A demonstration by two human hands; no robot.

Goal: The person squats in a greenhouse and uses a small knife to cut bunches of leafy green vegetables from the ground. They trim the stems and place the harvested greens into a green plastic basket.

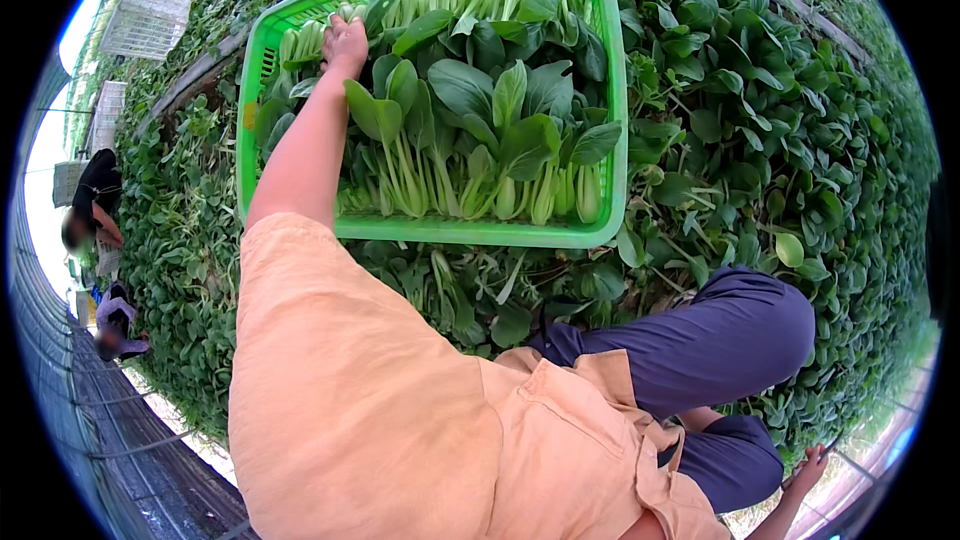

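My left hand reaches into a green plastic crate, its fingers against the pale bases of bok choy near the far left wall. Whether it grips one is hidden. Inside the crate, one row of bok choy has its stems towards the far wall. Another row stands along the near side, leaves pointing inward and stem bases low. At the lower right edge, my right hand is closed around a thin dark tool, possibly a knife; its shape is unclear.
Leafy plants grow densely around the crate. My bent knee is to its lower right. Pale plastic crates sit at the upper left. Two other people are at the far left. A greenhouse frame and film curve along the lower left.
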